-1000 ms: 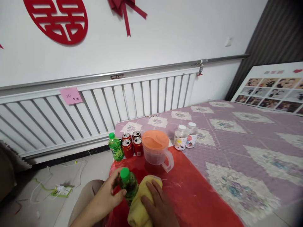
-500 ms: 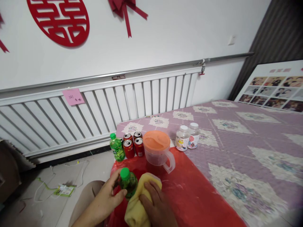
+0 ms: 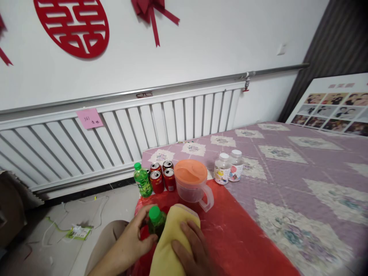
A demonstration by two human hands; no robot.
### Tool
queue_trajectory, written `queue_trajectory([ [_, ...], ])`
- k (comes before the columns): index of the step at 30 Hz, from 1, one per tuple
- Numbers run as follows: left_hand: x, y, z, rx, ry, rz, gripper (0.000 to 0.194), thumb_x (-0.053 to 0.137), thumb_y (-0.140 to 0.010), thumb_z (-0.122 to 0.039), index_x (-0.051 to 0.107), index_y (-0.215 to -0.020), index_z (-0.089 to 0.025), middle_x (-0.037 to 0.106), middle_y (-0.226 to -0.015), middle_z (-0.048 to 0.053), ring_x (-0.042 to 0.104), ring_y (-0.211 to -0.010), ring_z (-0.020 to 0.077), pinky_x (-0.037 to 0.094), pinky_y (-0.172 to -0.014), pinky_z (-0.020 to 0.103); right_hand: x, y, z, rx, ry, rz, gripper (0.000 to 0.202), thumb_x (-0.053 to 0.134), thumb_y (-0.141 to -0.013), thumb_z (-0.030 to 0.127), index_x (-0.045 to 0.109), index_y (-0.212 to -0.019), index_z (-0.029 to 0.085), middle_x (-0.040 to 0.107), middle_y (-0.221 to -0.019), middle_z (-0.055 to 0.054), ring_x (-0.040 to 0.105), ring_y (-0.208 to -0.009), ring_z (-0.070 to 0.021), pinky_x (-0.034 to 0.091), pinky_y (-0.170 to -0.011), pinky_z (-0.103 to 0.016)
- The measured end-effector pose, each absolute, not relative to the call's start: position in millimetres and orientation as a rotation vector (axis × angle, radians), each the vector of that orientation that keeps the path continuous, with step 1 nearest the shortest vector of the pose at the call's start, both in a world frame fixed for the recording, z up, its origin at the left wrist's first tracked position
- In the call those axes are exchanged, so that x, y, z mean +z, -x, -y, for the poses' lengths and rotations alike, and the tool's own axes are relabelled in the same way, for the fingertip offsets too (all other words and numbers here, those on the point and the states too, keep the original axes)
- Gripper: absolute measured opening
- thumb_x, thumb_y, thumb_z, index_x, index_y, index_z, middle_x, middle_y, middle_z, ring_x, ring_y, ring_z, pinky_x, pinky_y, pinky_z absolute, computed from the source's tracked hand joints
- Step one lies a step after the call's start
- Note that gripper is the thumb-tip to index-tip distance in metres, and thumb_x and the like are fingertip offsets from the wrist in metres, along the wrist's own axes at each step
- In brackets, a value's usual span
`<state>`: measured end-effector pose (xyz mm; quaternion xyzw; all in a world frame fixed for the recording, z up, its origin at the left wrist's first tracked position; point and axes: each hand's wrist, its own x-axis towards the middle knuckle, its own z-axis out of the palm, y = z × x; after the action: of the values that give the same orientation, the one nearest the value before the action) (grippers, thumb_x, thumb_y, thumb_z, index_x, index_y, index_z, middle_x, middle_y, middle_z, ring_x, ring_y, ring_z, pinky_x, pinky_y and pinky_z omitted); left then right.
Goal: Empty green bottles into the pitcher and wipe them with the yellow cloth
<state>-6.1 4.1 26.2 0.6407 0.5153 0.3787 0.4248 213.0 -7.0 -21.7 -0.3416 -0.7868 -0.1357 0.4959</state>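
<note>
A green-capped plastic bottle [image 3: 156,221] stands low in the middle, with my left hand [image 3: 139,237] curled round its left side, thumb in front. My right hand [image 3: 192,245] grips a folded yellow cloth [image 3: 169,245], which lies against the bottle's right side and hides part of it. Just beyond is a clear plastic pitcher [image 3: 191,191] with an orange lid, its handle to the right. Left of the pitcher are several red drink cans [image 3: 157,183] and a second green-capped bottle [image 3: 143,181].
A red plastic sheet [image 3: 230,226] lies under these things on a purple patterned bedspread [image 3: 270,184]. Two white-capped jars [image 3: 222,168] stand right of the pitcher. Behind is a white radiator [image 3: 178,119]. Loose cables and a green packet [image 3: 79,232] are on the floor at left.
The yellow cloth and my right hand have moved slightly up and over more of the bottle. My left hand has shifted a little right with the bottle.
</note>
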Motion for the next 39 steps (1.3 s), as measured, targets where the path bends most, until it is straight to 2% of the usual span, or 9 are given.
queue_trajectory([
  [6, 41, -4, -1, 0.91, -1.617, -1.217, 0.06, 0.065, -0.071, -0.008, 0.048, -0.127, -0.023, 0.061, -0.125, 0.005, 0.054, -0.118, 0.0251, 0.046, -0.098, 0.033, -9, -206, 11, -0.484, 0.799, 1.89, 0.013, 0.055, -0.086, 0.026, 0.062, -0.097, 0.028, 0.068, -0.106, -0.008, 0.061, -0.111, -0.0274, 0.06, -0.075, -0.037],
  [8, 47, -6, 0, 0.886, -1.635, -1.208, 0.061, 0.065, -0.07, -0.005, 0.049, -0.126, -0.024, 0.061, -0.125, 0.004, 0.053, -0.119, 0.0246, 0.045, -0.099, 0.032, -9, -208, 8, -0.477, 0.844, 1.916, 0.015, 0.054, -0.086, 0.031, 0.061, -0.099, 0.027, 0.067, -0.109, -0.01, 0.061, -0.11, -0.029, 0.06, -0.075, -0.038],
  [11, 48, -3, 0, 0.828, -1.646, -1.225, 0.066, 0.06, -0.068, -0.001, 0.047, -0.128, -0.026, 0.058, -0.129, 0.002, 0.051, -0.121, 0.0238, 0.042, -0.103, 0.032, -16, -213, 1, -0.41, 0.937, 1.925, 0.03, 0.055, -0.083, 0.045, 0.06, -0.103, 0.023, 0.061, -0.118, -0.015, 0.059, -0.112, -0.0339, 0.059, -0.078, -0.044],
  [14, 43, 1, 0, 0.812, -1.636, -1.258, 0.071, 0.056, -0.066, 0.001, 0.044, -0.132, -0.025, 0.056, -0.132, 0.003, 0.048, -0.125, 0.0243, 0.038, -0.106, 0.035, -28, -215, -5, -0.36, 1.024, 1.913, 0.035, 0.06, -0.08, 0.046, 0.058, -0.107, 0.024, 0.058, -0.123, -0.015, 0.058, -0.113, -0.0349, 0.058, -0.081, -0.047],
  [22, 20, 1, -4, 0.941, -1.597, -1.229, 0.063, 0.068, -0.075, -0.023, 0.045, -0.132, -0.026, 0.053, -0.137, 0.005, 0.046, -0.127, 0.0289, 0.036, -0.109, 0.041, -32, -218, -5, -0.309, 0.984, 1.988, 0.029, 0.058, -0.082, 0.037, 0.058, -0.107, 0.024, 0.059, -0.124, -0.013, 0.057, -0.114, -0.0305, 0.058, -0.084, -0.041],
  [27, 17, 4, -8, 1.004, -1.593, -1.26, 0.058, 0.068, -0.076, -0.028, 0.048, -0.13, -0.023, 0.049, -0.139, 0.008, 0.041, -0.131, 0.0293, 0.033, -0.11, 0.042, -48, -214, -4, -0.348, 0.934, 2.106, 0.021, 0.054, -0.086, 0.038, 0.061, -0.104, 0.028, 0.063, -0.118, -0.009, 0.057, -0.111, -0.0247, 0.055, -0.082, -0.034],
  [33, 20, 9, -10, 1.048, -1.502, -1.272, 0.066, 0.065, -0.076, -0.022, 0.035, -0.135, -0.021, 0.054, -0.133, 0.01, 0.052, -0.121, 0.0262, 0.045, -0.098, 0.035, -67, -201, 0, -0.344, 1.005, 2.185, 0.013, 0.065, -0.078, 0.038, 0.063, -0.088, 0.03, 0.064, -0.12, -0.005, 0.056, -0.111, -0.0273, 0.053, -0.08, -0.037],
  [37, 27, 9, -8, 0.992, -1.551, -1.247, 0.055, 0.061, -0.076, -0.015, 0.042, -0.127, -0.021, 0.056, -0.13, 0.009, 0.051, -0.121, 0.0261, 0.042, -0.102, 0.037, -46, -207, 1, -0.3, 0.939, 2.118, 0.018, 0.061, -0.082, 0.036, 0.062, -0.099, 0.029, 0.064, -0.118, -0.007, 0.056, -0.113, -0.0251, 0.055, -0.084, -0.035],
  [39, 33, 8, -5, 0.936, -1.574, -1.24, 0.057, 0.059, -0.075, -0.011, 0.043, -0.129, -0.022, 0.053, -0.134, 0.009, 0.048, -0.125, 0.0265, 0.038, -0.106, 0.039, -34, -212, 3, -0.299, 0.879, 2.049, 0.023, 0.056, -0.084, 0.039, 0.061, -0.104, 0.027, 0.063, -0.119, -0.009, 0.057, -0.115, -0.0258, 0.056, -0.084, -0.036],
])
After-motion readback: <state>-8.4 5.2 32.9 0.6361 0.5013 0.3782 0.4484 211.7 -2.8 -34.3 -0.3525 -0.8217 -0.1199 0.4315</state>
